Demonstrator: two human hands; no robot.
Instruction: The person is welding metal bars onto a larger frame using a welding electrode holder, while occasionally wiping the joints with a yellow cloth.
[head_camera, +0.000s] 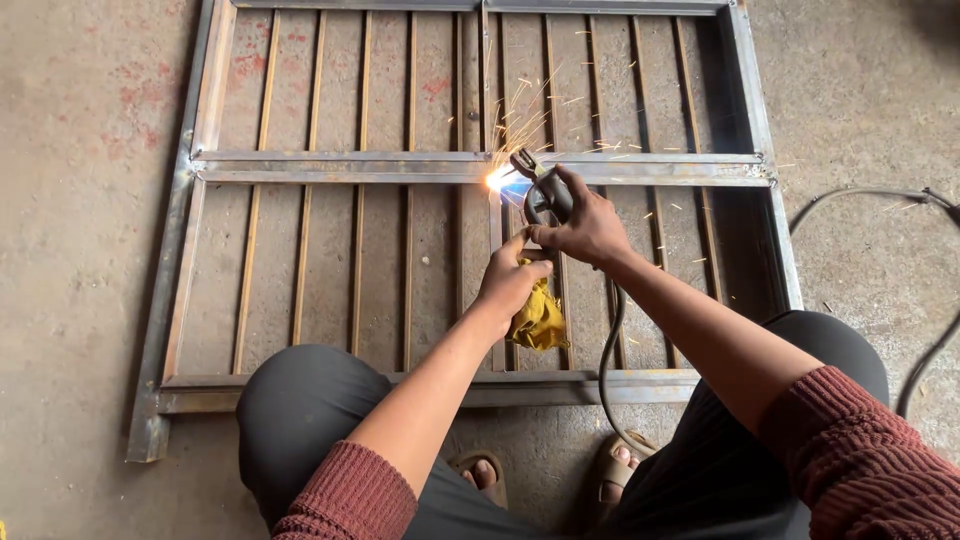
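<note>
Steel gate frame (470, 168) lies flat on the concrete floor (80, 200), filling the upper and middle frame: vertical bars, one cross rail through the centre. Person squats at the bottom edge, knees either side, dark trousers, red knit sleeves.

Right hand (585, 228) at centre, grip closed around the electrode holder (540, 185); the arc (500, 178) burns where a centre bar meets the cross rail, sparks flying up and right. Left hand (510, 283) just below it, grip closed on a yellow cloth (540, 320), thumb touching the right hand to steady it. Welding cable (607, 360) drops from the holder between the knees; a second cable (860, 195) lies at right.

Risks, as judged: bare hands and sandalled toes near sparks could burn; cloth close to the arc might scorch; cable by the feet could snag.

Electrode tip lost in glare; joint quality unreadable; the frame's top edge is cut off.
</note>
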